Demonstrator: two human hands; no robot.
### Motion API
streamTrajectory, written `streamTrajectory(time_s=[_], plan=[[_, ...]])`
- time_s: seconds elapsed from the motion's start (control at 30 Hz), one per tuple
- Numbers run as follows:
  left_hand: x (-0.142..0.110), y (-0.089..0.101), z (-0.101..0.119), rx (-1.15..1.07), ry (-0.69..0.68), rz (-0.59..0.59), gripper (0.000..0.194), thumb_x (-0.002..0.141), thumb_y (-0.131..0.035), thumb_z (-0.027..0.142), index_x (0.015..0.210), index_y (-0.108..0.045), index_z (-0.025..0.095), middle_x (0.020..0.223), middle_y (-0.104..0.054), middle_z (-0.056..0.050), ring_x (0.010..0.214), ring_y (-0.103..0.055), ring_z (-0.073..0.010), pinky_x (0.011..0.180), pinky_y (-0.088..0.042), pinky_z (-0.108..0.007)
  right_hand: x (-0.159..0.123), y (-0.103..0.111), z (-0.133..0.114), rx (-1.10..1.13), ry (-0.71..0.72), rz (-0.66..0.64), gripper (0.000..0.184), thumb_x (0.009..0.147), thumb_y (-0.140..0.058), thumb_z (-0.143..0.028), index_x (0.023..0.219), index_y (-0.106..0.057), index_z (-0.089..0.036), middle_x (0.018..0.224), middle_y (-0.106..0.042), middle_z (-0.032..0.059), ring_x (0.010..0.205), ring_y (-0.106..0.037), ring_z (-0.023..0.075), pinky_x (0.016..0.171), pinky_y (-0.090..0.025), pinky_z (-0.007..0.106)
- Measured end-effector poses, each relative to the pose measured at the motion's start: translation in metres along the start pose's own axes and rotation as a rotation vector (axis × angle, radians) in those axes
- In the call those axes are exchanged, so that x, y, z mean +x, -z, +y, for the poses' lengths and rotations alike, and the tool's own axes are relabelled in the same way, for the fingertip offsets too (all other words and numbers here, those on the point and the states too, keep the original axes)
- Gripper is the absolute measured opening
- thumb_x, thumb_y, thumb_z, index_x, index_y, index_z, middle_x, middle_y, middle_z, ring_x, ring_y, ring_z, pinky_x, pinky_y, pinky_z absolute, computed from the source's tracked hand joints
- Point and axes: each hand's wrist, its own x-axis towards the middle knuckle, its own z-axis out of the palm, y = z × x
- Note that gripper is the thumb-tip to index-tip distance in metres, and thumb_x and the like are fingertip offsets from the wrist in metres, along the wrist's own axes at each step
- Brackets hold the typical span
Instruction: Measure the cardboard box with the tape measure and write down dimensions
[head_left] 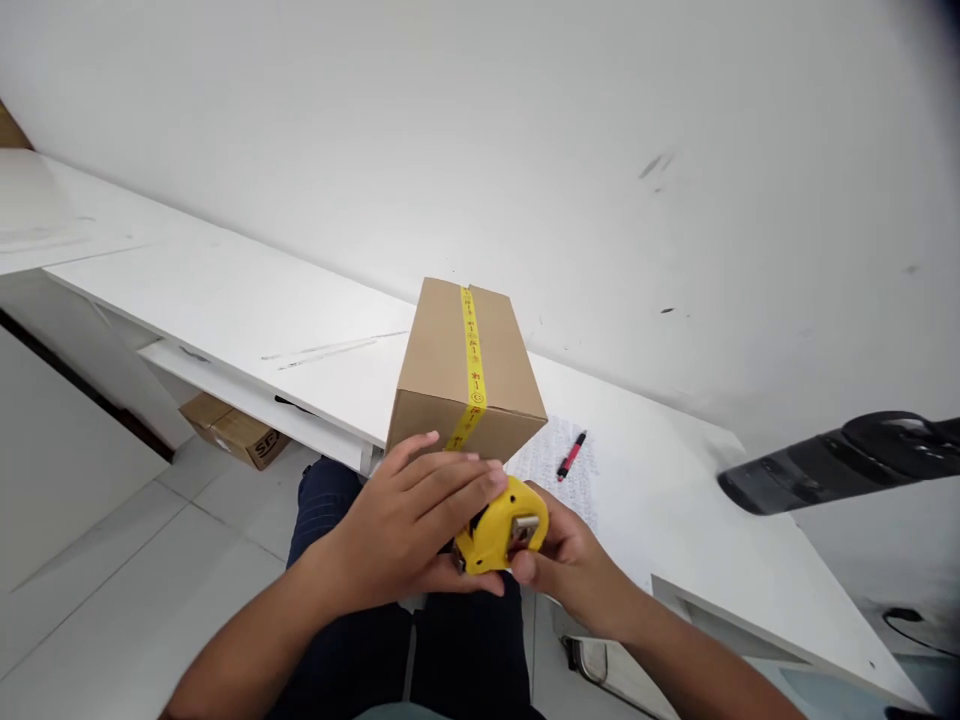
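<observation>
Between my two hands is a yellow tape measure [495,535] with a metal clip on its side. My left hand [409,510] wraps over its left side, fingers stretched across the top and thumb underneath. From the right, my right hand [570,555] grips the case with the thumb at its lower edge. The blade's end is hidden by my left hand. Just beyond the hands a cardboard box [435,350], sealed with yellow printed tape [474,355], stands on the white desk [330,300]. Whether my left fingertips touch the box, I cannot tell.
Right of the box, a red and black pen [571,456] lies on a handwritten sheet [536,455]. A black bottle [817,465] stands farther right. Another cardboard box [232,430] sits on the floor at left. A white wall [480,130] rises behind the desk.
</observation>
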Motion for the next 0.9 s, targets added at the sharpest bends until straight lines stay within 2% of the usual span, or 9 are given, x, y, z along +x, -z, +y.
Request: streamTrajectory(time_s=[0.13, 0.17, 0.23, 0.37, 0.5, 0.6, 0.77, 0.83, 0.9], plan=[[-0.007, 0.032, -0.01, 0.01, -0.116, -0.008, 0.036, 0.098, -0.066, 0.037, 0.128, -0.06, 0.017, 0.113, -0.079, -0.004, 0.102, -0.074, -0.0145, 0.12, -0.039, -0.041, -0.011, 0.008, -0.014, -0.132, 0.057, 0.088, 0.037, 0.081, -0.085, -0.044, 0.107, -0.067, -0.026, 0.096, -0.071, 0.002, 0.086, -0.067, 0.0178, 0.078, -0.057, 0.031], [-0.01, 0.04, -0.017, 0.023, -0.102, -0.008, 0.026, 0.099, -0.064, 0.026, 0.124, -0.062, 0.02, 0.111, -0.08, -0.001, 0.1, -0.074, -0.0135, 0.118, -0.042, -0.041, -0.013, 0.014, -0.018, -0.154, 0.099, 0.157, 0.036, 0.081, -0.085, -0.044, 0.107, -0.068, -0.026, 0.096, -0.072, 0.0024, 0.086, -0.068, 0.0187, 0.077, -0.059, 0.032], [-0.017, 0.056, -0.04, 0.102, -0.006, 0.024, 0.026, 0.096, -0.06, 0.012, 0.118, -0.063, 0.026, 0.11, -0.08, 0.004, 0.097, -0.074, -0.0132, 0.111, -0.049, -0.042, -0.015, 0.034, -0.024, -0.196, 0.215, 0.349, 0.034, 0.081, -0.085, -0.044, 0.107, -0.069, -0.028, 0.096, -0.072, 0.0038, 0.086, -0.07, 0.0211, 0.075, -0.061, 0.034], [-0.035, 0.082, -0.105, 0.459, 0.252, 0.283, 0.03, 0.095, -0.064, 0.015, 0.121, -0.065, 0.031, 0.114, -0.076, 0.01, 0.102, -0.072, -0.0174, 0.101, -0.056, -0.044, -0.006, 0.09, -0.034, -0.211, 0.515, 0.711, 0.036, 0.078, -0.086, -0.047, 0.106, -0.071, -0.029, 0.101, -0.072, 0.0063, 0.09, -0.07, 0.0245, 0.077, -0.062, 0.039], [-0.047, 0.086, -0.145, 0.499, 0.504, 0.378, 0.026, 0.103, -0.054, 0.025, 0.125, -0.067, 0.029, 0.12, -0.072, 0.01, 0.113, -0.068, -0.0202, 0.105, -0.054, -0.044, 0.015, 0.131, -0.039, -0.108, 0.615, 0.822, 0.041, 0.071, -0.089, -0.05, 0.101, -0.071, -0.028, 0.103, -0.069, 0.0042, 0.09, -0.067, 0.021, 0.074, -0.059, 0.034], [-0.044, 0.071, -0.142, 0.408, 0.492, 0.342, 0.023, 0.102, -0.057, 0.029, 0.12, -0.07, 0.027, 0.116, -0.075, 0.007, 0.109, -0.071, -0.02, 0.102, -0.056, -0.042, 0.033, 0.135, -0.031, -0.055, 0.554, 0.773, 0.043, 0.072, -0.088, -0.05, 0.104, -0.07, -0.027, 0.102, -0.068, 0.0035, 0.087, -0.064, 0.0186, 0.067, -0.055, 0.03], [-0.019, 0.033, -0.106, 0.063, 0.243, 0.112, 0.041, 0.105, -0.045, 0.044, 0.14, -0.056, 0.025, 0.137, -0.068, -0.007, 0.131, -0.062, -0.0243, 0.11, -0.052, -0.044, 0.06, 0.103, -0.015, -0.07, 0.43, 0.59, 0.04, 0.081, -0.08, -0.054, 0.106, -0.066, -0.025, 0.08, -0.06, -0.0015, 0.067, -0.056, 0.0139, 0.061, -0.049, 0.028], [-0.009, 0.024, -0.095, 0.042, 0.161, 0.05, 0.052, 0.105, -0.042, 0.053, 0.148, -0.049, 0.024, 0.141, -0.065, -0.011, 0.137, -0.056, -0.0269, 0.113, -0.048, -0.047, 0.065, 0.09, -0.016, -0.048, 0.444, 0.565, 0.042, 0.082, -0.079, -0.053, 0.111, -0.064, -0.026, 0.085, -0.058, -0.0021, 0.065, -0.052, 0.0122, 0.061, -0.049, 0.028], [-0.003, 0.02, -0.09, 0.087, 0.142, 0.061, 0.055, 0.103, -0.048, 0.05, 0.151, -0.043, 0.025, 0.137, -0.067, -0.011, 0.138, -0.056, -0.0279, 0.113, -0.047, -0.047, 0.066, 0.085, -0.019, -0.052, 0.45, 0.557, 0.042, 0.083, -0.079, -0.052, 0.113, -0.063, -0.026, 0.086, -0.057, -0.0024, 0.064, -0.05, 0.0113, 0.06, -0.048, 0.028]])
